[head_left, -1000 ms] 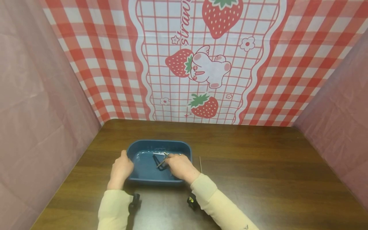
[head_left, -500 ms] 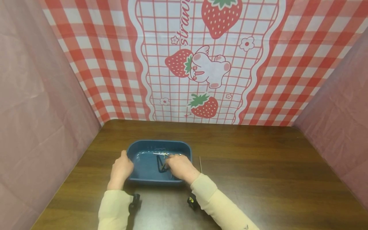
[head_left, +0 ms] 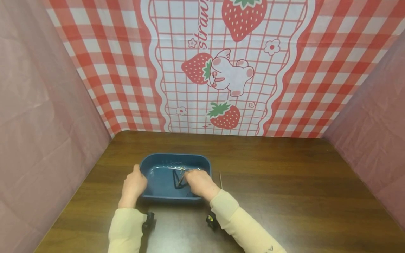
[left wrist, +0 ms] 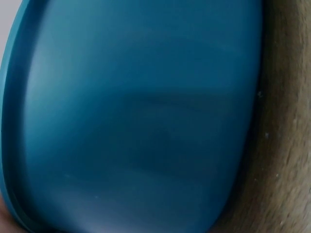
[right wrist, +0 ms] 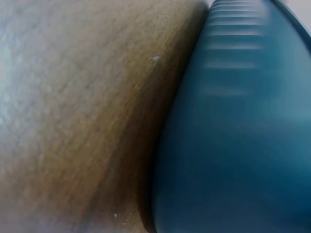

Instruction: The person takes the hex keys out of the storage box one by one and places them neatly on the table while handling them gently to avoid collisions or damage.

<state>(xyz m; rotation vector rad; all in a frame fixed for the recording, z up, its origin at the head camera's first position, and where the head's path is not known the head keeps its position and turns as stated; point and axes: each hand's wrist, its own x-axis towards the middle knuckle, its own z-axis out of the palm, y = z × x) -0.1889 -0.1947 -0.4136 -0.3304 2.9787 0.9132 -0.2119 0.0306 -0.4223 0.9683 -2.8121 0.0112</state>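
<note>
A blue plastic basin [head_left: 175,199] stands on the table. My left hand [head_left: 134,182] grips its left rim; in the left wrist view the basin's outer wall [left wrist: 141,111] fills most of the picture. My right hand [head_left: 200,183] reaches over the right side into the basin, fingers pointing down and left. At its fingertips is a thin brown stick [head_left: 181,180], seemingly pinched, slanting over a black bent bar [head_left: 175,180] with a V-like outline. A pale thin rod [head_left: 175,168] lies behind them. The right fingertips are partly hidden.
Another thin brown stick [head_left: 220,180] lies on the brown wooden table [head_left: 284,182], right of the basin. A red-and-white checked strawberry cloth [head_left: 126,70] hangs behind, with pink cloth [head_left: 41,123] at both sides.
The brown stick has turned steeper, and its lower end has shifted right. The black bent bar has moved slightly right and stands more upright in the picture. Both hands are almost still.
</note>
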